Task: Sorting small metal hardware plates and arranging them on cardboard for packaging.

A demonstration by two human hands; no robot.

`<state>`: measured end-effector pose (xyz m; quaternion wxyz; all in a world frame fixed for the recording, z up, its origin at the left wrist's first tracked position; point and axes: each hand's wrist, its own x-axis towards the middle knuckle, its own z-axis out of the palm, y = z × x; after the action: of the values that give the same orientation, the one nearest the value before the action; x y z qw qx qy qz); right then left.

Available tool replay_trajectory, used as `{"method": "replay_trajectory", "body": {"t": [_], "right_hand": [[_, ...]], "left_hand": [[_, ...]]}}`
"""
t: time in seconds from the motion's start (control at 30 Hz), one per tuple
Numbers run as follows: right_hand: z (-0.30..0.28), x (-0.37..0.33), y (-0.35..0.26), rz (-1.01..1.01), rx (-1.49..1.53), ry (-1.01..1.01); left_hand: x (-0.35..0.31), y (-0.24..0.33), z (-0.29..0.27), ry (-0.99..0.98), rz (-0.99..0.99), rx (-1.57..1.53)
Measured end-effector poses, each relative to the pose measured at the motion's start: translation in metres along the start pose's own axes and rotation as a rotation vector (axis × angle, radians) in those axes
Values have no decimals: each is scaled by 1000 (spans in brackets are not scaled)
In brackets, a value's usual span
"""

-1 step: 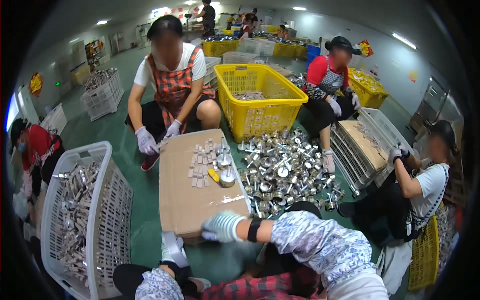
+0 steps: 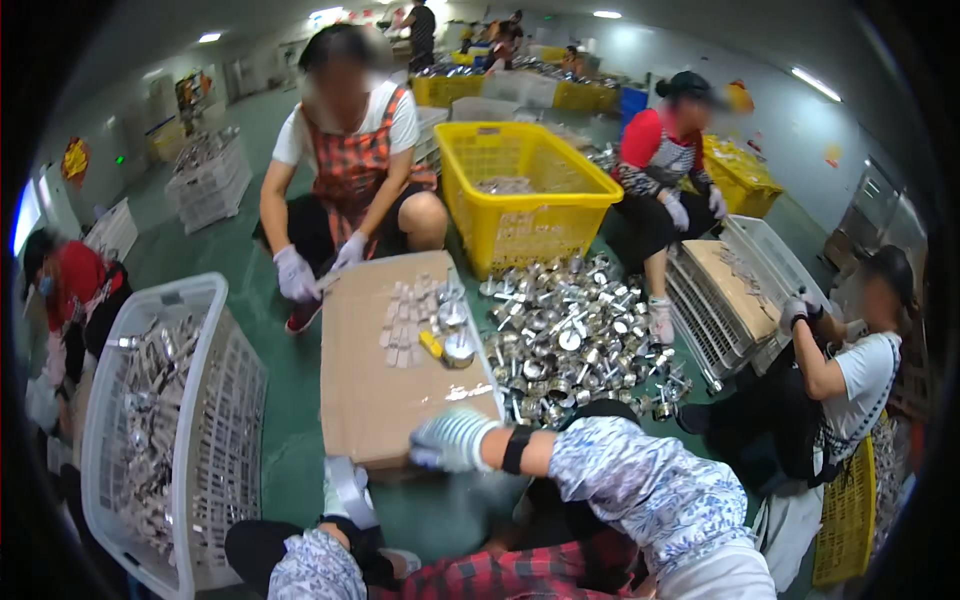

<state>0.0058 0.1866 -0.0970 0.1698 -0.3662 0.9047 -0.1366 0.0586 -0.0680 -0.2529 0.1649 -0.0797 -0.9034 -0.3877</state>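
Observation:
My right hand (image 2: 455, 440), in a striped glove with a black band at the wrist, lies at the near edge of a cardboard sheet (image 2: 380, 410). Its fingers are smeared by motion. At the lower left, my left hand (image 2: 332, 500) is gloved and mostly covered by a whitish-grey roll (image 2: 352, 492), which looks like tape and seems held there. On the cardboard, small flat strips (image 2: 405, 325) lie in rows. A yellow tool (image 2: 431, 344) lies beside a round metal piece with a stem (image 2: 458, 349). Another such piece stands just behind.
Right of the cardboard, many stemmed metal pieces (image 2: 575, 335) are heaped on the green floor. A white basket (image 2: 215, 430) of metal parts stands left, a yellow basket (image 2: 530, 215) beyond. Across sits a person in a checked apron (image 2: 350, 175); another person (image 2: 850, 370) works at right.
The view has shifted slightly. My right hand stays at the cardboard's near edge, and my left hand keeps its place by the roll. Nothing else has visibly moved.

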Motion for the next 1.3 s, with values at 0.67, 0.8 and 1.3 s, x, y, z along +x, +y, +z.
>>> {"method": "replay_trajectory", "body": {"t": [0.67, 0.8, 1.3], "right_hand": [[-4, 139, 120, 579, -360, 242], [-10, 154, 106, 607, -247, 51], [-34, 121, 99, 434, -124, 323]], "left_hand": [[7, 2, -10, -357, -65, 232], [-21, -55, 18, -216, -271, 42], [3, -25, 17, 109, -1085, -1426]]}}
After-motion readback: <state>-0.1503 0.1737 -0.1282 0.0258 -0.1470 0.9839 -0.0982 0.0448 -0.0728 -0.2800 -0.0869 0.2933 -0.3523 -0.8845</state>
